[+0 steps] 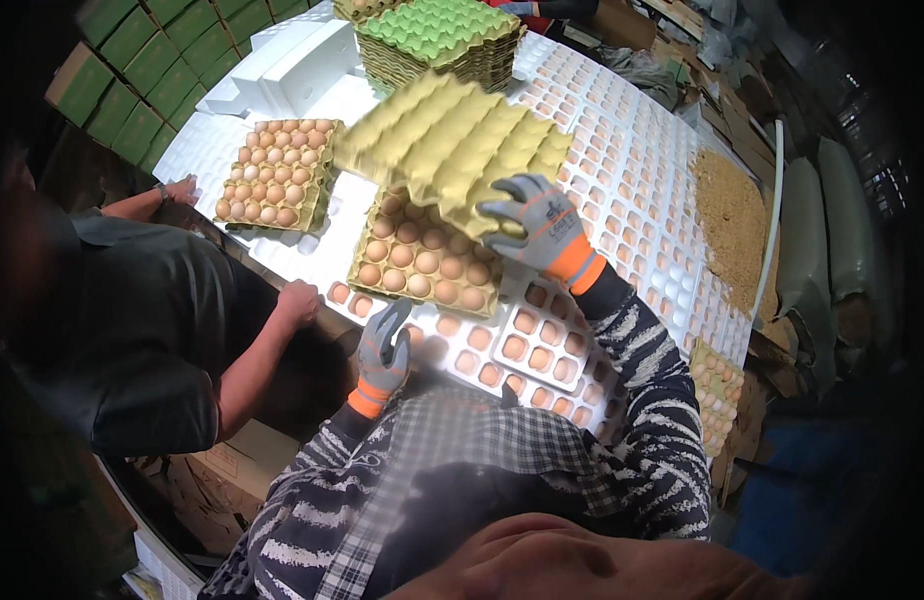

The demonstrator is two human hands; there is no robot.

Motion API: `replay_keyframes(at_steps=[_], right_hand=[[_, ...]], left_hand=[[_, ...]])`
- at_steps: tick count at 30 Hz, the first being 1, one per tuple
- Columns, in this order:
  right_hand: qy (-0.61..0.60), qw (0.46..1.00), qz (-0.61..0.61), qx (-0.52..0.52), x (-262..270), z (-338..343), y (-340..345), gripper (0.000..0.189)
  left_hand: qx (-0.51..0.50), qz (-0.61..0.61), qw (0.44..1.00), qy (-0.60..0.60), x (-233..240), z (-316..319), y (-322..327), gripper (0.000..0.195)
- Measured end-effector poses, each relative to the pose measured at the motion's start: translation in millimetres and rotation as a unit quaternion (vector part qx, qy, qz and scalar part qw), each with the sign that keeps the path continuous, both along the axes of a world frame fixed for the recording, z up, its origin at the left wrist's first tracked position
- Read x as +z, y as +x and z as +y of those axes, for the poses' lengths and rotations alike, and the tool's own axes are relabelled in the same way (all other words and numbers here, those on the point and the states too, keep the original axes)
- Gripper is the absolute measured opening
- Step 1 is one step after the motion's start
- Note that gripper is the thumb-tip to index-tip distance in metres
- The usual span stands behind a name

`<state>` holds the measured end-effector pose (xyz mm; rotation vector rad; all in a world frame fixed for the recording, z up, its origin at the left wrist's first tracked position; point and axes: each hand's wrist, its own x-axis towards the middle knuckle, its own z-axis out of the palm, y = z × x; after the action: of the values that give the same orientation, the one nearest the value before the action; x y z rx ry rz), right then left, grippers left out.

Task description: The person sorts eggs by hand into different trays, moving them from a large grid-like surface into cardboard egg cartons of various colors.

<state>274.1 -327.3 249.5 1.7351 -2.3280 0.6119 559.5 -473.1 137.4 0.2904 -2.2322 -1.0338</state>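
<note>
My right hand (533, 225), in a grey and orange work glove, grips the near right corner of a yellow moulded-pulp egg tray (462, 142). That tray is tilted and blurred, and it hides the far rows of a tray of brown eggs (424, 262) beneath it. My left hand (383, 352), gloved the same way, is by the near edge of the egg-filled tray, fingers apart and holding nothing. In front of me a small white foam tray of eggs (539, 337) rests on larger white foam trays (450, 352) with eggs in their cells.
At the left, a person (146, 300) stands by another egg-filled pulp tray (274, 174). A stack of pulp trays with a green one on top (439, 30) and white foam blocks (304, 67) stand at the back. Sawdust-like material (728, 217) lies right; green cartons (154, 67) are piled far left.
</note>
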Motion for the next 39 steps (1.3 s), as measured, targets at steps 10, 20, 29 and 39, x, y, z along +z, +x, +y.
replay_keyframes(at_steps=[10,20,29,39], right_hand=[[-0.186,0.973,-0.113,-0.080,83,-238,-195,0.078],[0.103,0.971,0.161,-0.147,-49,-239,-306,0.073],[-0.008,0.968,0.201,-0.149,-25,-303,-265,0.058],[-0.095,0.986,-0.099,0.095,-32,-191,-111,0.053]], left_hand=[[0.004,-0.052,0.997,0.065,-6,-24,-23,0.042],[0.127,-0.085,0.984,0.087,-29,-42,-4,0.034],[0.127,-0.089,0.987,0.041,-15,-38,-21,0.034],[0.109,-0.145,0.982,-0.049,-14,-60,-4,0.040]])
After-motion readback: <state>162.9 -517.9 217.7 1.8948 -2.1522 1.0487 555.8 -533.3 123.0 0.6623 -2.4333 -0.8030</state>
